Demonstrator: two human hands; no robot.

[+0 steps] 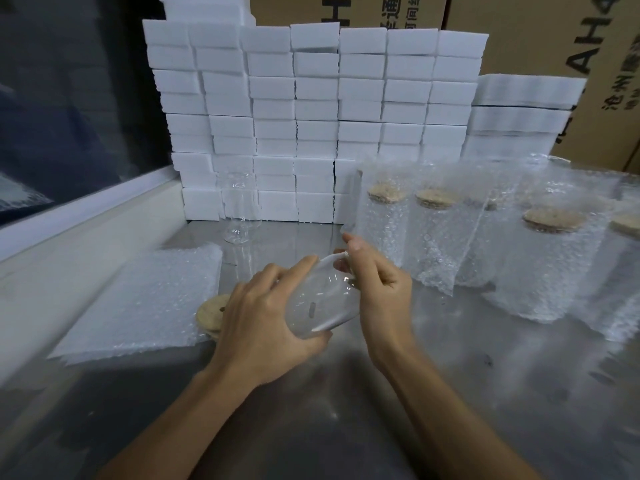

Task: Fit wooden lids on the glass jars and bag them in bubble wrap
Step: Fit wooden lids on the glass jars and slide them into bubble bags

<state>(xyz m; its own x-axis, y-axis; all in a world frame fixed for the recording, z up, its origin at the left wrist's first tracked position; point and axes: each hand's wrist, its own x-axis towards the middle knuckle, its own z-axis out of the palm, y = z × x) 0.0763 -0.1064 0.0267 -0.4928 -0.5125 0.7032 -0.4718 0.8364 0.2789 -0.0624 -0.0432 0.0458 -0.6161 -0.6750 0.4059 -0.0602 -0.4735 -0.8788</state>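
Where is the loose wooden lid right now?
The wooden lid lies left of centre on the metal table, beside the flat bubble wrap stack, partly hidden behind the left hand.

The left hand (258, 317) covers most of a wooden lid (210, 315), leaving only its left edge showing. The glass jar (322, 299) is blurred, its rim lost behind the right hand (379, 289). The rightmost bagged jar (625, 271) and the cardboard boxes (554, 39) run past the picture's edge.
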